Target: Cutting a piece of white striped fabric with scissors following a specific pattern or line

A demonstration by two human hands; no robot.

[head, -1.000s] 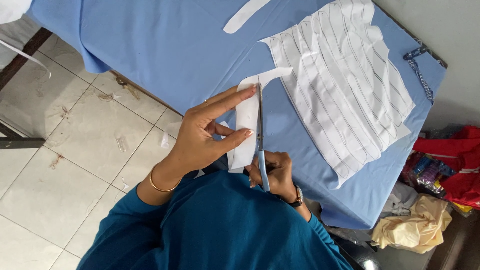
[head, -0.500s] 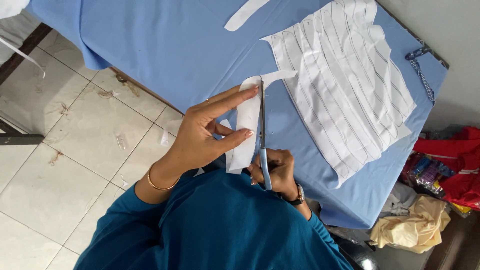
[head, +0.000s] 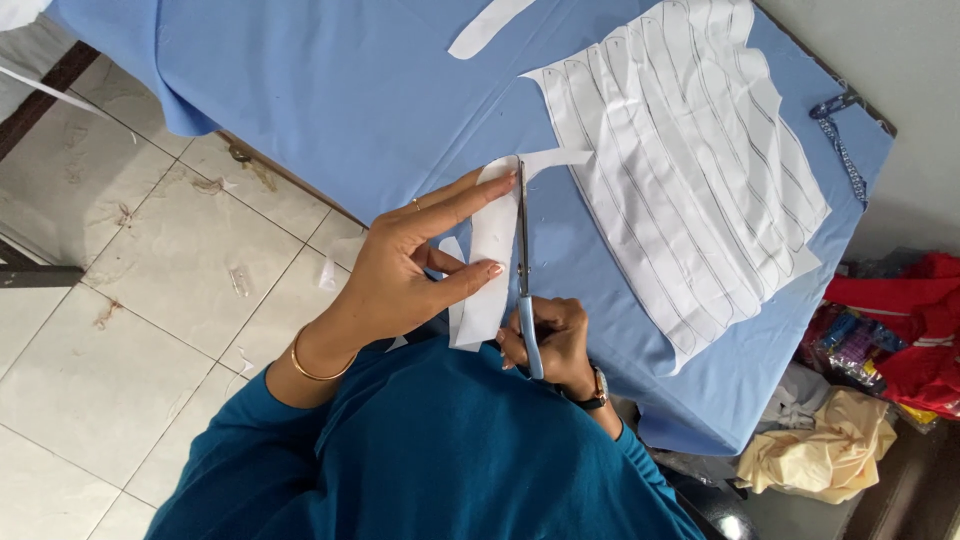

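Note:
My left hand pinches a long white fabric strip between thumb and fingers, holding it up over the edge of the blue-covered table. My right hand grips blue-handled scissors, their blades running along the strip's right edge with the tips near its rounded top end. A thin offcut curls away to the right at the blade tips. Beyond lies a white fabric sheet marked with several long curved outlines.
One cut white strip lies at the table's far edge. A blue beaded cord rests at the table's right corner. Red and cream cloth heaps sit on the floor at right. Tiled floor with scraps is at left.
The scissors have moved a little further up the strip's edge toward its rounded end. Both hands otherwise keep their places.

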